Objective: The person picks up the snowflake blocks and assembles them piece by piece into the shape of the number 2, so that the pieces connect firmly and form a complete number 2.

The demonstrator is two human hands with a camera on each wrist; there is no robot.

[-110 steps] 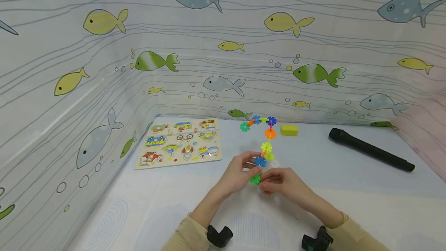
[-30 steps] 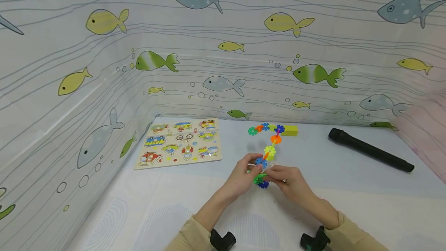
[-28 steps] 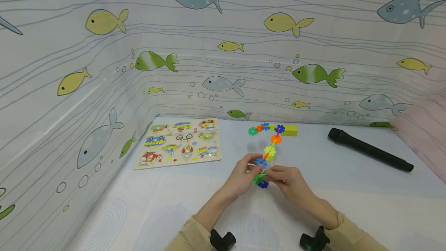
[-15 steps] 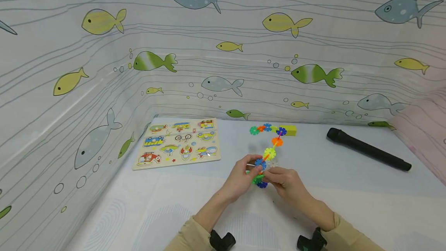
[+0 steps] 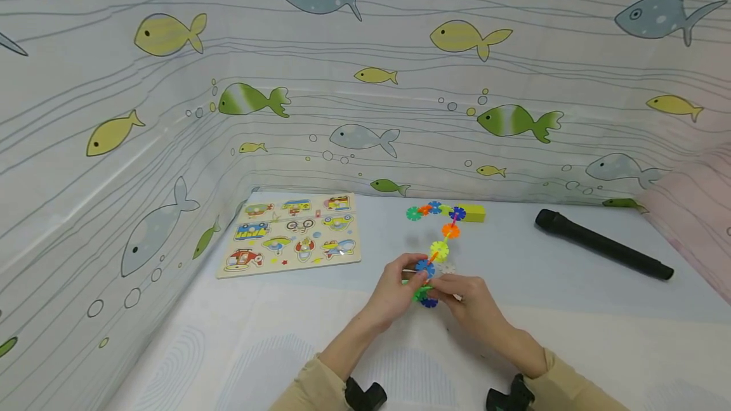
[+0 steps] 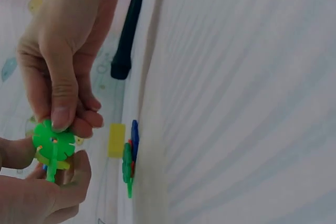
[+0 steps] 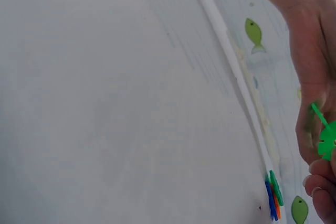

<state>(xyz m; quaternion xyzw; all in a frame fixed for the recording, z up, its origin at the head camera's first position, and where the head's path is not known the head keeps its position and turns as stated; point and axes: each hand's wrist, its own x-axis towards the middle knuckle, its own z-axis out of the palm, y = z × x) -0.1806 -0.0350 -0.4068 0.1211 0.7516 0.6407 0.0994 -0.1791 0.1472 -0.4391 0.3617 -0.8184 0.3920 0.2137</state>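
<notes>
The near end of a chain of snowflake discs (image 5: 438,250) is held above the tabletop (image 5: 571,335) between both hands. A green disc (image 6: 53,141) at that end is pinched by the fingers of the left hand (image 5: 394,290), while the fingers of the right hand (image 5: 468,303) are curled about the same end. The chain's far end is seen lying just beside a yellow block (image 5: 475,212). A vehicle puzzle board (image 5: 291,233) lies to the left, a black microphone (image 5: 602,244) to the right.

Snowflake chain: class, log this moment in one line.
left hand: pinches snowflake chain | right hand: pinches green disc | table
</notes>
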